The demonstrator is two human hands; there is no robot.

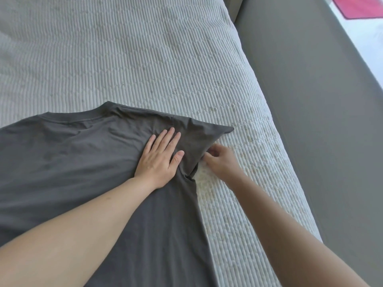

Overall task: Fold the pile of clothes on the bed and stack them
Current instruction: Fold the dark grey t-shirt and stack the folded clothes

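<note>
Arms: two bare arms reach in from the bottom edge, closest to the camera, one on each side.
Shirt: a dark grey shirt (72, 162) lies spread flat on the bed, neck end away from the person. It fills the lower left of the view and runs off the left and bottom edges.
Left hand: the left hand (160, 158) lies flat on the shirt near the right shoulder. Its fingers are straight and a little spread. It presses the cloth down and grips nothing.
Sleeve: the sleeve (207, 133) sticks out to the right of the left hand, with its tip pointing to the right on the bed cover.
Right hand: the right hand (220, 160) is just beside the left hand, at the lower edge of the sleeve. Its fingers are curled and pinch the sleeve's edge.
Bed: the bed (145, 59) has a white ribbed cover with some faint yellowish marks near the right hand.
Bed frame: a grey padded frame (310, 100) runs along the right side of the bed.
</note>
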